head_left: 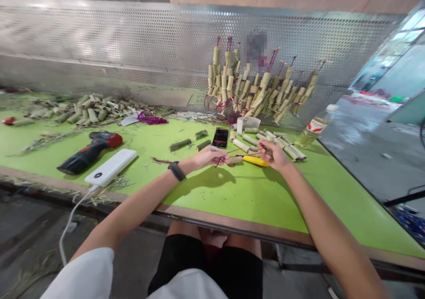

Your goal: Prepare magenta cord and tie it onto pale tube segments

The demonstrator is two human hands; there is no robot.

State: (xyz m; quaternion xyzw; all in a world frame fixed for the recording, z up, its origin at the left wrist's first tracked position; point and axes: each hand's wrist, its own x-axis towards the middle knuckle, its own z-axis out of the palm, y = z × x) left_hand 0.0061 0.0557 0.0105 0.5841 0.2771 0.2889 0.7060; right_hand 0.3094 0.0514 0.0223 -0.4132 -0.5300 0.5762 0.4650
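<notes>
My left hand rests on the green table, fingers pinched on a dark red string that runs to a short bamboo tube lying by its fingertips. A black band sits on that wrist. My right hand is closed over another bamboo tube just right of it, above a yellow tool. More cut bamboo tubes lie behind the right hand.
Strung bamboo tubes lean on the perforated metal wall. A loose tube pile lies far left. A red-black drill, white power bank, phone, tape roll and plastic bottle are on the table.
</notes>
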